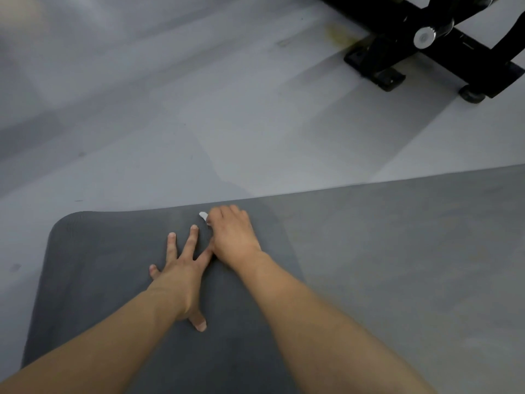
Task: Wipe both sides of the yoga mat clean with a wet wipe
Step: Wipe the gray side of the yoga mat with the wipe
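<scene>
A dark grey yoga mat [108,265] lies flat on the floor, its rounded far-left corner in view, and it runs off the right and bottom edges. My left hand [181,268] rests palm down on the mat with its fingers spread. Just to its right, near the mat's far edge, my right hand [233,234] presses down on a white wet wipe [203,215]. Only a small white corner of the wipe shows past the fingers; the rest is hidden under the hand.
The pale grey floor [170,123] stretches beyond the mat, with a faint damp-looking patch. A black metal equipment frame [443,46] with feet and a small wheel stands at the far right.
</scene>
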